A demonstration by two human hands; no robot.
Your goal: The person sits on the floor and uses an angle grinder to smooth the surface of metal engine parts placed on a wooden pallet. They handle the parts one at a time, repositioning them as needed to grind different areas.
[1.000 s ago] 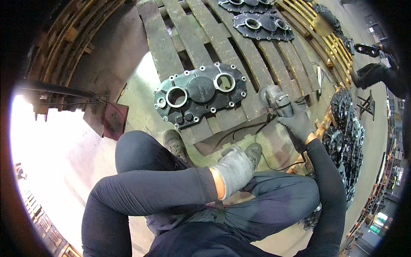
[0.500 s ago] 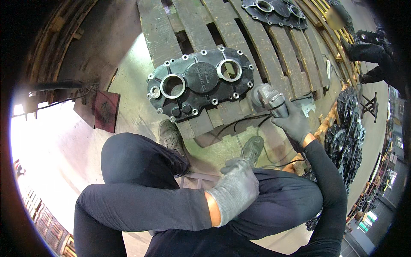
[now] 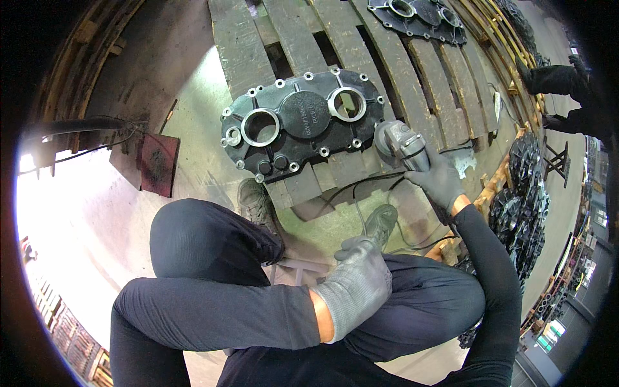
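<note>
My right hand (image 3: 440,184), in a grey glove, is wrapped round the body of an angle grinder (image 3: 407,149). The grinder's round head is at the right end of a black cast metal cover (image 3: 305,143); whether they touch I cannot tell. This cover lies flat on a wooden pallet, with two large bright-rimmed bores and several bolt holes round its edge. My left hand (image 3: 358,267), also gloved, is closed in a fist above my right thigh. A thin grey rod (image 3: 361,216) sticks up from it; its lower end is hidden in the fingers.
A second black cover (image 3: 422,19) lies farther back on the pallet (image 3: 293,39). Black cables (image 3: 345,187) run over the floor by my right shoe (image 3: 382,222). Piled black castings (image 3: 516,206) stand at the right. Another person's legs (image 3: 561,80) show at the far right.
My right hand has shifted the grinder slightly left and up, closer to the cover's right end. My left hand stays nearly still. The person at the far right has moved a little.
</note>
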